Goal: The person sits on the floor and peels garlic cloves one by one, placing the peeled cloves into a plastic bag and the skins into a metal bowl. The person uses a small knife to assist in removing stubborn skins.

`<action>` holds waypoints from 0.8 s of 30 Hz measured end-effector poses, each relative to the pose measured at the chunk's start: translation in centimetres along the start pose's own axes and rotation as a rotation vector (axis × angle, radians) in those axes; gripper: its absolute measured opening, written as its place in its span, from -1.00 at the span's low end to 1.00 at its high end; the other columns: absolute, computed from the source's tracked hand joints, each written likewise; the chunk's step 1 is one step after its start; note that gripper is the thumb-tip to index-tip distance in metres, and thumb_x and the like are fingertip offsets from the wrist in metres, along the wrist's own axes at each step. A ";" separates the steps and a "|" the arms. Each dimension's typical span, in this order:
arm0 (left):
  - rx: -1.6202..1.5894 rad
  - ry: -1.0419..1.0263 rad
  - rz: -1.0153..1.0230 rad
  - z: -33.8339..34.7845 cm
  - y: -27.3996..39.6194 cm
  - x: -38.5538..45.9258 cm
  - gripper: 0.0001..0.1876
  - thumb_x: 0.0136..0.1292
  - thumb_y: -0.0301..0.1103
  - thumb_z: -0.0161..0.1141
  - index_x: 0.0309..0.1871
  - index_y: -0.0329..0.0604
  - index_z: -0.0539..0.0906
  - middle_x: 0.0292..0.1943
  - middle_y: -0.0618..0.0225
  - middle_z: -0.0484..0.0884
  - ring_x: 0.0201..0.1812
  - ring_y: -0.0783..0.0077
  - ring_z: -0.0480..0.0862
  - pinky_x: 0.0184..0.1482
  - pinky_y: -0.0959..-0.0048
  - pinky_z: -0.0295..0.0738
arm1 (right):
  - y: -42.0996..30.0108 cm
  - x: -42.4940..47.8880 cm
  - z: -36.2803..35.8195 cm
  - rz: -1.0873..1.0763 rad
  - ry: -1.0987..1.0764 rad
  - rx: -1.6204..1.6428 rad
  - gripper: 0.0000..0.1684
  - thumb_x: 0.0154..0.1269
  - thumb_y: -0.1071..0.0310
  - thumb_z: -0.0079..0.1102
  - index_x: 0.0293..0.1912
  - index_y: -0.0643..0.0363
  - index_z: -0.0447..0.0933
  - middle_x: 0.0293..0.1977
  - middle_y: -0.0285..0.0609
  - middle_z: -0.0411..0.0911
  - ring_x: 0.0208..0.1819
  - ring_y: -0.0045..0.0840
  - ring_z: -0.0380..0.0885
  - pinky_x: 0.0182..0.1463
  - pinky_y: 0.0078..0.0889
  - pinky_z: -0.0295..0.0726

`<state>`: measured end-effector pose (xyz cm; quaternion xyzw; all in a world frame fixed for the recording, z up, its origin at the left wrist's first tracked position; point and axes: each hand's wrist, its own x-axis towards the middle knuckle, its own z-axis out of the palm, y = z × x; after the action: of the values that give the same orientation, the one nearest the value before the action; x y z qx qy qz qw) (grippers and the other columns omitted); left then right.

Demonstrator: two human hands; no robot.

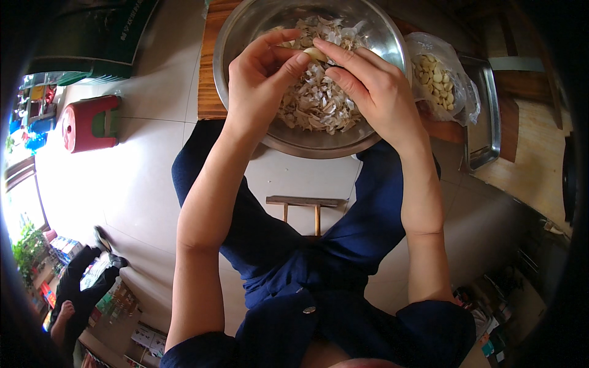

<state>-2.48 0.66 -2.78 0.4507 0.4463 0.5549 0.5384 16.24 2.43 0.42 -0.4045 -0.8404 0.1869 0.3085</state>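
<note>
Over a large stainless steel bowl point(313, 149), my left hand point(264, 76) holds a pale garlic clove point(315, 54) between thumb and forefinger. My right hand point(375, 83) is at the clove's right side, its forefinger and thumb close around that end; whether it grips the clove or only touches it I cannot tell. Beneath both hands, papery garlic skins point(317, 103) fill much of the bowl's bottom. Right of the bowl, a clear plastic bag point(416, 43) holds many peeled garlic cloves point(433, 78).
The bowl stands on a wooden surface point(211, 69). Beyond the bag lies a rectangular metal tray point(490, 115). A red plastic stool point(87, 124) stands on the tiled floor at the left. At the lower left is another person point(80, 285), partly visible beside shelves and goods.
</note>
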 end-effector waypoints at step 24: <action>0.031 -0.017 -0.012 0.0 0.3 -0.2 -0.49 0.21 -0.50 0.32 0.23 -0.33 0.45 -0.28 0.27 0.71 -0.22 0.52 0.69 -0.06 0.57 0.57 | -0.4 -0.2 0.1 -0.008 0.037 -0.063 -0.61 0.28 0.19 0.24 0.10 -0.09 0.58 -0.44 -0.22 0.59 -0.47 -0.43 0.60 -0.42 -0.43 0.57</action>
<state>-2.57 0.49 -2.50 0.4608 0.4530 0.5408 0.5385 16.06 2.03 0.50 -0.4140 -0.8416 0.1515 0.3121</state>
